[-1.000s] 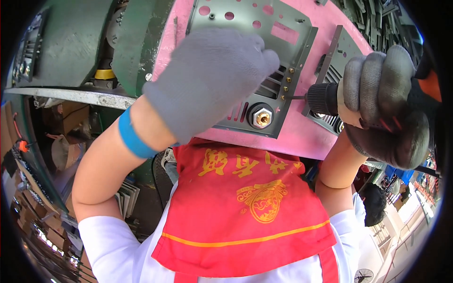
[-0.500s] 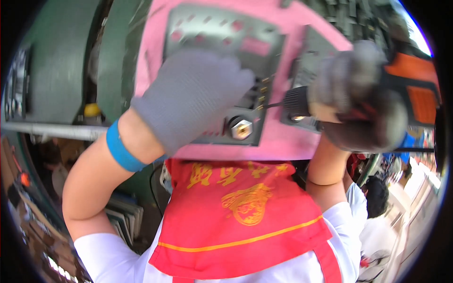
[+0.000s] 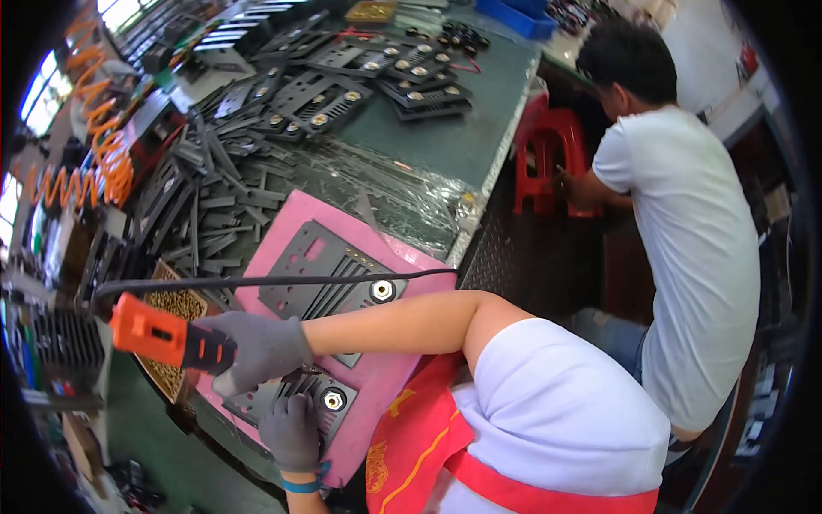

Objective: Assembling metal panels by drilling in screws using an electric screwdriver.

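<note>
My right hand (image 3: 261, 349), in a grey glove, grips an orange and black power screwdriver (image 3: 156, 334). Its working end is hidden by the hand. Below it, my gloved left hand (image 3: 289, 435), blue band at the wrist, presses its bent fingers onto a dark grey slotted panel (image 3: 241, 404); what its fingertips hold is hidden. Beside those fingers sits a round fitting (image 3: 333, 399) with a brass centre. Farther up the same pink mat (image 3: 293, 210) lies a second panel (image 3: 282, 295) with a hex-nut fitting (image 3: 382, 291).
A black cord (image 3: 351, 278) arches above the mat. A wooden box (image 3: 182, 390) of small brass pieces stands at its left. Loose grey strips (image 3: 214, 223) and several finished-looking panels (image 3: 321, 107) cover the bench behind. On the right, a person (image 3: 685, 214) leans near a red stool (image 3: 548, 150).
The view has swung right and widened, now showing the bench and another person. Both hands appear closer together over the nearer panel. The screwdriver stays in my right hand.
</note>
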`<state>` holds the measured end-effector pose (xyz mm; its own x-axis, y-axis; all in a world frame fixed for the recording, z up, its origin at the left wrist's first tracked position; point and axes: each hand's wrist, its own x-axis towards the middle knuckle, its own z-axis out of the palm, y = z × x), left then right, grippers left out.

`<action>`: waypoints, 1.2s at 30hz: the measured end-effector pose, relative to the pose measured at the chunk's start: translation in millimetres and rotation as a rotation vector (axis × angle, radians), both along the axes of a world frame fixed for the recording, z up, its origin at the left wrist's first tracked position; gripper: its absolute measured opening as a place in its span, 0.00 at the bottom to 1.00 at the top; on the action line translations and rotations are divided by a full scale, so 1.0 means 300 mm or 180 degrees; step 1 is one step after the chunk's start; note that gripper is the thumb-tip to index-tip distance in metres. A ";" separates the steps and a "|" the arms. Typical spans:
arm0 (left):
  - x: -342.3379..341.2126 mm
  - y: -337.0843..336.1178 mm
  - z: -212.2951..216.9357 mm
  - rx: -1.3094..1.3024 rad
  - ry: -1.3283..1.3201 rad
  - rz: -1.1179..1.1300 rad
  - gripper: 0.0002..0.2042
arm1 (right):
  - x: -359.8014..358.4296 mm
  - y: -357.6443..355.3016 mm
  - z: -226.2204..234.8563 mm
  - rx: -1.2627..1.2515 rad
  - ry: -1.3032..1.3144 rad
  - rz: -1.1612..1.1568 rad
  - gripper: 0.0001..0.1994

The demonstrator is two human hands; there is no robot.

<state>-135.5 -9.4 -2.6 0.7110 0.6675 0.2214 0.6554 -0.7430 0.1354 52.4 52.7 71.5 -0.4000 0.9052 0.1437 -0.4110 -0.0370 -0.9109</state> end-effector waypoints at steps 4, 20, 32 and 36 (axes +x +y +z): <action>-0.012 -0.016 0.025 0.0137 0.0080 -0.0002 0.06 | -0.042 0.000 0.007 0.0197 0.0183 0.0209 0.18; -0.045 -0.017 -0.018 -0.2119 -0.1272 0.0541 0.15 | -0.016 -0.060 -0.022 0.1280 -0.0166 0.0082 0.23; -0.051 -0.005 -0.028 -0.1881 -0.1105 0.1367 0.13 | -0.007 0.006 -0.040 0.1157 -0.0297 -0.0013 0.26; -0.014 -0.028 -0.012 -0.2129 -0.1171 0.1476 0.13 | -0.010 -0.023 -0.025 0.1193 -0.0294 -0.0005 0.27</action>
<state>-139.8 -17.8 -6.2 0.2983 0.9416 -0.1564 0.7000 -0.1044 0.7065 49.3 45.8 63.9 -0.4254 0.7973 0.4282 -0.3263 0.3062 -0.8943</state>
